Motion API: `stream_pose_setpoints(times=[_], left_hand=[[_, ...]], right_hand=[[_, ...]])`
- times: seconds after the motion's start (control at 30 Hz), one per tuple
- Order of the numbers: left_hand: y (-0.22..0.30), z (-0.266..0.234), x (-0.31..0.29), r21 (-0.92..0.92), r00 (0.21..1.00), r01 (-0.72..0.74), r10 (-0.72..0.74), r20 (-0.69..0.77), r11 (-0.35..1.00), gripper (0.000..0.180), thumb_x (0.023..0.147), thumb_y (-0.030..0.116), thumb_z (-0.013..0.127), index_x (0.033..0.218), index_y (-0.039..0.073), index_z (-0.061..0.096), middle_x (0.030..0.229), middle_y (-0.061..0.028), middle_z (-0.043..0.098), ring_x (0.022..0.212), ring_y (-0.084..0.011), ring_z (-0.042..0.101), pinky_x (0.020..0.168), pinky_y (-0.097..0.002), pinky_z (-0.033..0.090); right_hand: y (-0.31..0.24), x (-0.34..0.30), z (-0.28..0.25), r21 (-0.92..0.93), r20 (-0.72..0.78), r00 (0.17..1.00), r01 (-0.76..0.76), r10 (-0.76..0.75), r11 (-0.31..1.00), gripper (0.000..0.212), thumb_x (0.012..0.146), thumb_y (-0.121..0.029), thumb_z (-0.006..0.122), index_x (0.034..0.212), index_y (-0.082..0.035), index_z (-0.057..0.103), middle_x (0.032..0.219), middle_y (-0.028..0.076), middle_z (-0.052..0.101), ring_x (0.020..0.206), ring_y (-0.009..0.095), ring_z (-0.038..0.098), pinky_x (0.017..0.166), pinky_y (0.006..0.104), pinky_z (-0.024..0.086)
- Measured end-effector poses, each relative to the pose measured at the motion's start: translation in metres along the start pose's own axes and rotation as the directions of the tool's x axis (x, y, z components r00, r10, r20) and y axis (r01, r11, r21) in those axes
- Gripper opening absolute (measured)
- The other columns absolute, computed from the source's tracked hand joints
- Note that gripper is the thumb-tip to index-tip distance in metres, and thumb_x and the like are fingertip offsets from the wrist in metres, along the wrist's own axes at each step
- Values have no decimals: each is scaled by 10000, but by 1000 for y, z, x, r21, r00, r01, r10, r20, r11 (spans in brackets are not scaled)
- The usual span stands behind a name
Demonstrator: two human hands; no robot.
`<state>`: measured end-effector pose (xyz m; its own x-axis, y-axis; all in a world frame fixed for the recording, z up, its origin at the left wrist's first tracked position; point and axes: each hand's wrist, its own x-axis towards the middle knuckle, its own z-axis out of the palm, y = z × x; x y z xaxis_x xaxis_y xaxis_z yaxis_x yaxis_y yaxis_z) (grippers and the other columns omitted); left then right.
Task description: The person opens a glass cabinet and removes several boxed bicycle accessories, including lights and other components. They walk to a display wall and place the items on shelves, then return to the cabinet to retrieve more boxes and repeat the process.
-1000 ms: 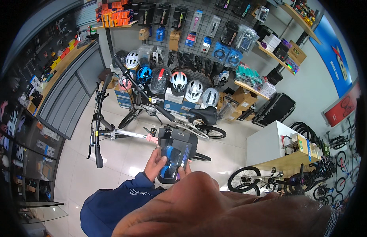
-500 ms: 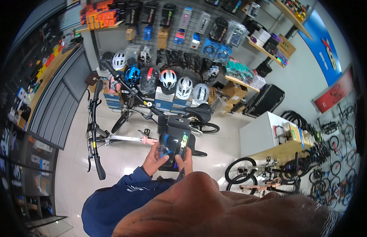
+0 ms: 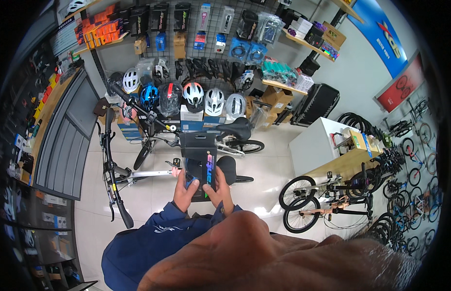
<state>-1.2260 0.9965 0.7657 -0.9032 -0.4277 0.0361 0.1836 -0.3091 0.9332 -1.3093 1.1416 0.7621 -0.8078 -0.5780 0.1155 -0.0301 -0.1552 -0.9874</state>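
A black retail box point(image 3: 198, 140) with a hang tab, a clear window and shiny rainbow lettering stands upright before me. My left hand point(image 3: 185, 192) grips its lower left edge, thumb across the window; something dark with a bit of blue shows behind the clear part. On the lower right edge is my right hand point(image 3: 220, 192), its thumb on the front and its fingers behind. What exactly lies inside the box I cannot make out. Just beyond it a bicycle with a white frame point(image 3: 150, 173) and a black saddle point(image 3: 227, 169) stands on the tiled floor.
Behind are another bicycle's saddle point(image 3: 236, 128) and a row of helmets point(image 3: 192, 93) on boxes, below a wire rack of packaged accessories. A white counter point(image 3: 303, 145) and more bicycles point(image 3: 313, 208) stand right. Grey cabinets point(image 3: 65, 136) line the left.
The view has shifted, so the surroundings sit further left and higher. The box has turned slightly to a straighter pose, and its lettering now gleams in other colours. Both hands keep their hold.
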Motion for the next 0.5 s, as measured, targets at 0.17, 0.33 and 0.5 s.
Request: stream_pose_setpoints(times=[0.17, 0.33, 0.5], left_hand=[[0, -3, -4, 12, 995, -89, 89, -37, 996, 675, 1023, 128, 674, 1576, -57, 333, 1481, -151, 520, 1354, -214, 512, 1179, -358, 367], [7, 25, -33, 88, 974, -155, 167, -152, 984, 874, 967, 77, 734, 1629, -65, 182, 1541, -205, 452, 1412, -261, 475, 1184, -378, 376], [40, 33, -83, 309, 932, -250, 314, -179, 918, 976, 921, 186, 807, 1645, -34, 191, 1559, -205, 418, 1432, -276, 456, 1186, -402, 380]], right_hand=[[-2, -11, -1, -53, 104, 994, 24, -18, 998, 820, 975, -139, 730, 1617, 62, 260, 1594, 228, 422, 1485, 292, 429, 1230, 402, 325], [3, -26, -20, -27, 221, 972, 90, -82, 996, 727, 1075, -231, 610, 1642, 45, 248, 1586, 178, 443, 1460, 250, 425, 1221, 366, 308], [21, -32, -9, 518, 529, 841, -425, 112, 742, 608, 1133, -397, 507, 1598, -29, 370, 1483, 89, 561, 1325, 224, 572, 1120, 390, 459]])
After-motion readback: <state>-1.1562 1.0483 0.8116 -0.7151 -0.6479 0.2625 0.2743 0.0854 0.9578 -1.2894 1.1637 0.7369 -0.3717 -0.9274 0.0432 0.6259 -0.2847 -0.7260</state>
